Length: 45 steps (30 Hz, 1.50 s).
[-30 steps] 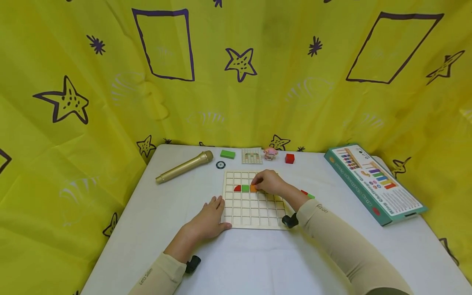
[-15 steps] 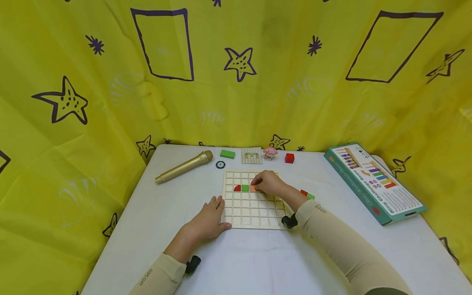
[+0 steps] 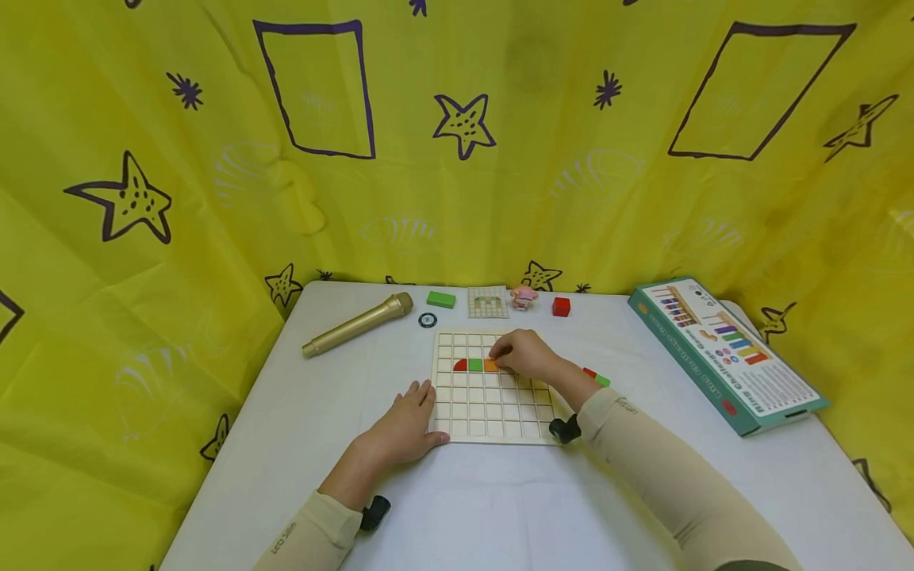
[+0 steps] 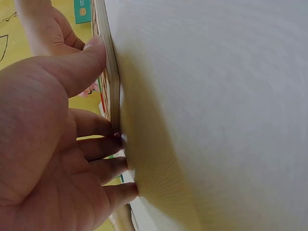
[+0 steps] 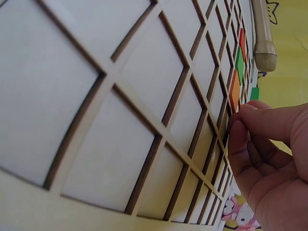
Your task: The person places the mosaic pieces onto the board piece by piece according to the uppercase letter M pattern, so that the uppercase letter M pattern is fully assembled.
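A pale wooden grid board (image 3: 474, 406) lies flat on the table. Across one of its rows sit a red quarter-round tile (image 3: 460, 365), a green square tile (image 3: 475, 365) and an orange tile (image 3: 490, 365). My right hand (image 3: 527, 354) reaches over the board, thumb and index fingertip pinched together at the near corner of the orange tile, whose right part they cover. My left hand (image 3: 401, 426) rests with spread fingers along the board's left edge; its thumb (image 4: 89, 62) touches the front edge.
Behind the board are a gold microphone (image 3: 357, 324), a green block (image 3: 440, 299), a round chip (image 3: 428, 320), a pattern card (image 3: 488, 302), a pink figurine (image 3: 524, 297) and a red cube (image 3: 561, 307). Red and green pieces (image 3: 598, 378) lie beyond the right forearm. A game box (image 3: 728, 357) stands right.
The orange tile looked paler half a second ago and is deeper orange now. My right hand has shifted very slightly right; the left hand stays in place.
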### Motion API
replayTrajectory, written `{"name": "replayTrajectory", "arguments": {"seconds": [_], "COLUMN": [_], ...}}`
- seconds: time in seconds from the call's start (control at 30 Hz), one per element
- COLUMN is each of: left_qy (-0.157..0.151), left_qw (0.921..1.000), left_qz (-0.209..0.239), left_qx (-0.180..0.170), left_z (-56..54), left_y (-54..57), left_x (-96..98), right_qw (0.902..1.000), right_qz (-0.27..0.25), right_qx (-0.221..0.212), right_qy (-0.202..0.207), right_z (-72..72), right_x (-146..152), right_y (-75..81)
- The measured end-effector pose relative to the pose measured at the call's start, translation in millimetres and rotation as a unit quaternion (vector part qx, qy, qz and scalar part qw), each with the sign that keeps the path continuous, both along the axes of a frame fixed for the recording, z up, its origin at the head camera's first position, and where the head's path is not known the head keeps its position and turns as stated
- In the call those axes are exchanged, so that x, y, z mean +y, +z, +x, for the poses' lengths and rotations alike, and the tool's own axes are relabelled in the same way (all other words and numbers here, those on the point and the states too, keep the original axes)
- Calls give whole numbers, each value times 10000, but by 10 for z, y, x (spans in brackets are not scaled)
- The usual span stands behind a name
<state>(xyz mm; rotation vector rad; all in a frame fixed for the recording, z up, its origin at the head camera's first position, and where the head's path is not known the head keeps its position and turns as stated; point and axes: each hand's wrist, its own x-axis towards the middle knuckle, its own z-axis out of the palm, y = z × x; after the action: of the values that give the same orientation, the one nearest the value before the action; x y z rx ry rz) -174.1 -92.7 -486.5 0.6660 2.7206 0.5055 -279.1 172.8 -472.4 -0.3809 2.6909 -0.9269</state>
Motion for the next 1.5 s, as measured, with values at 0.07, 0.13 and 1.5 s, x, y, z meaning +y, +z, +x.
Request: {"name": "replayTrajectory", "arguments": {"seconds": [0.07, 0.13, 1.5], "left_qy": [0, -5, -3], "left_qw": [10000, 10000, 10000], "left_qz": [1, -2, -4], "left_qx": [-6, -3, 64], "left_z": [-1, -4, 15], "left_y": [-4, -9, -3], "left_x": [6, 11, 11], "right_qw": [10000, 9999, 9963], "right_qz": [-57, -96, -110], "right_qx": [24, 50, 1], "right_qy": [-23, -63, -851], "right_z": [11, 28, 500], "right_x": [45, 91, 1052], "right_y": [7, 18, 203]}}
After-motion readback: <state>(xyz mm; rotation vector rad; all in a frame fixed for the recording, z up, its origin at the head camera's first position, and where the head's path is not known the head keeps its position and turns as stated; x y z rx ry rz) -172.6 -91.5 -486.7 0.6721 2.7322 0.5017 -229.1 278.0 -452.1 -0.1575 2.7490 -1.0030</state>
